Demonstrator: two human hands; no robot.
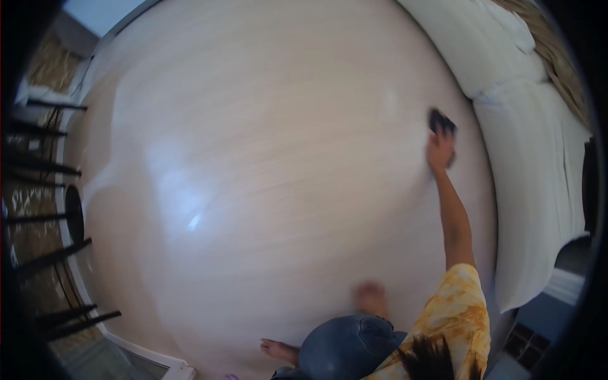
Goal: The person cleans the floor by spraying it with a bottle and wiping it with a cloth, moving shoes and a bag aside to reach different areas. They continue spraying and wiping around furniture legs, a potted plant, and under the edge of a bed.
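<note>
My right hand [441, 149] is on a dark cloth [442, 121] on the pale, glossy floor [272, 158], at the end of my outstretched arm. The fingers press on the near side of the cloth, beside the white sofa. What looks like my left hand [370, 296] is low in the view, just above my bent knee in blue jeans [342, 348]. It is smeared by motion, so its fingers cannot be made out, and nothing recognisable shows in it. A bare foot [279, 350] rests on the floor left of the knee.
A sofa with a white cover [525, 139] runs along the right side. Dark chair or stool legs [44, 164] and a round black object [74, 214] stand at the left edge. A white frame [152, 358] lies at the lower left. Light reflects off the floor.
</note>
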